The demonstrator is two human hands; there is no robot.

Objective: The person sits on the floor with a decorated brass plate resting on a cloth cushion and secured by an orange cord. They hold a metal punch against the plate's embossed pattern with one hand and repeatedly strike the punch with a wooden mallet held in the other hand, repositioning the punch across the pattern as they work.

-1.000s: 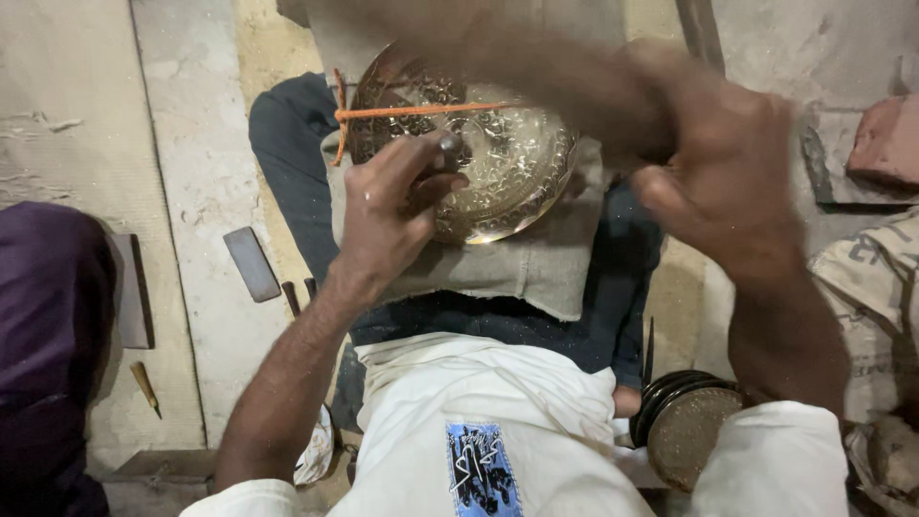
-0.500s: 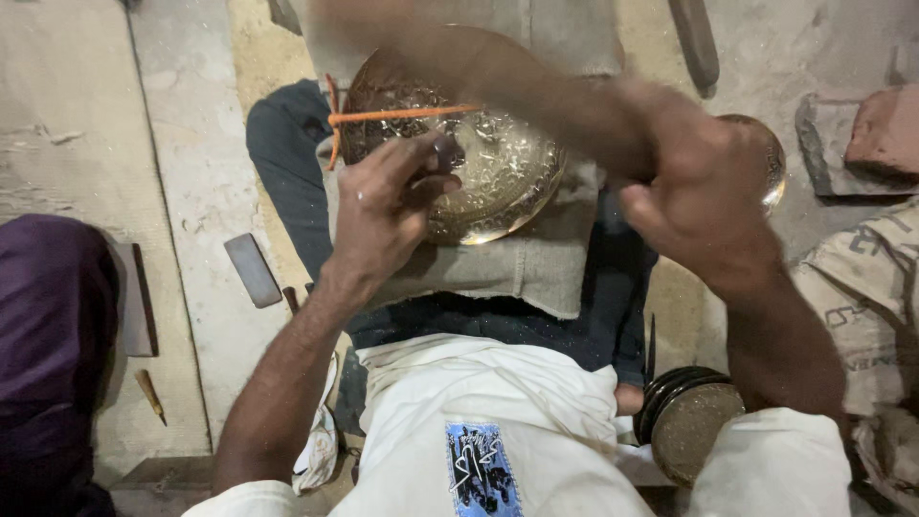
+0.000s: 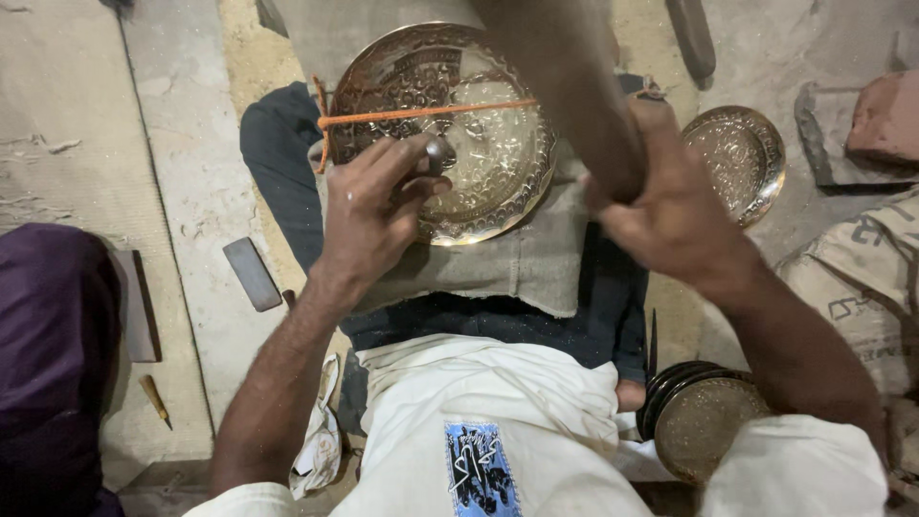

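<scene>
An embossed brass plate (image 3: 479, 144) rests on grey cloth over my lap, tied across by an orange cord (image 3: 421, 113). My left hand (image 3: 373, 215) pinches a small metal punch (image 3: 437, 153) upright against the plate's face. Raised above the plate's right side, my right hand (image 3: 670, 215) grips the dark wooden handle of a mallet (image 3: 565, 77); its head is out of view above the frame.
A second brass plate (image 3: 737, 158) lies on the floor at right, and a stack of plates (image 3: 694, 416) sits by my right knee. A flat grey stone (image 3: 251, 273) and a small chisel (image 3: 153, 397) lie at left. A purple bundle (image 3: 48, 354) is at far left, a brick (image 3: 885, 115) at upper right.
My right hand with the mallet handle has shifted back toward me and to the right. The view has tilted, showing more of the plate and the second plate at right. The left hand holds still.
</scene>
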